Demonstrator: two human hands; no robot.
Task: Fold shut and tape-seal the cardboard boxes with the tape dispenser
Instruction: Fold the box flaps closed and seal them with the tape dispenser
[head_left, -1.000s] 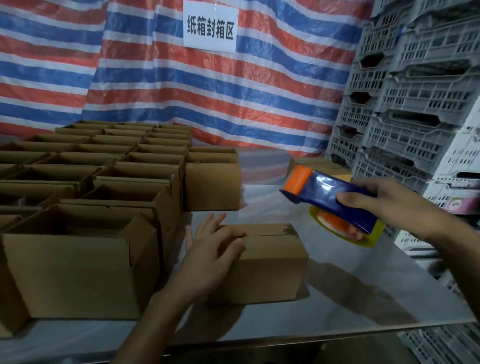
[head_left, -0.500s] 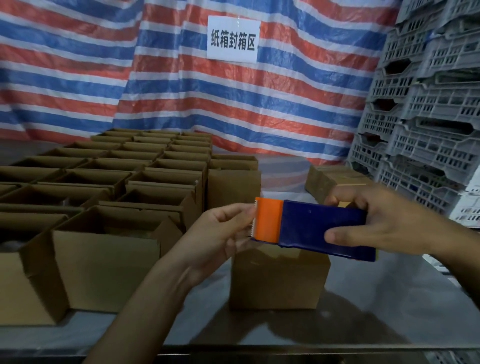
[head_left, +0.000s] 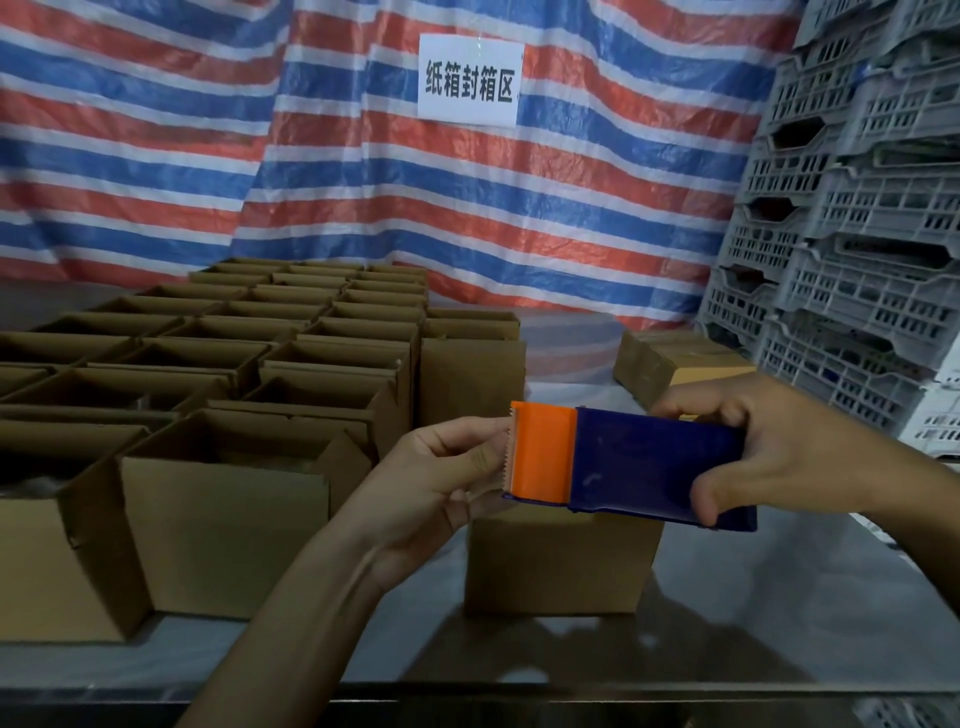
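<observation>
Tape dispenser (head_left: 631, 462) | right hand (head_left: 779, 447) grips blue body | left hand (head_left: 441, 483) pinches orange end

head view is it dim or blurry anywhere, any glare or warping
Head view: dim overall, yet the sign reads sharp; soft sheen on the table, with a dark shadow on the near side of the box; the crates lean at the right edge from the wide lens; the tape dispenser is crisp.
</observation>
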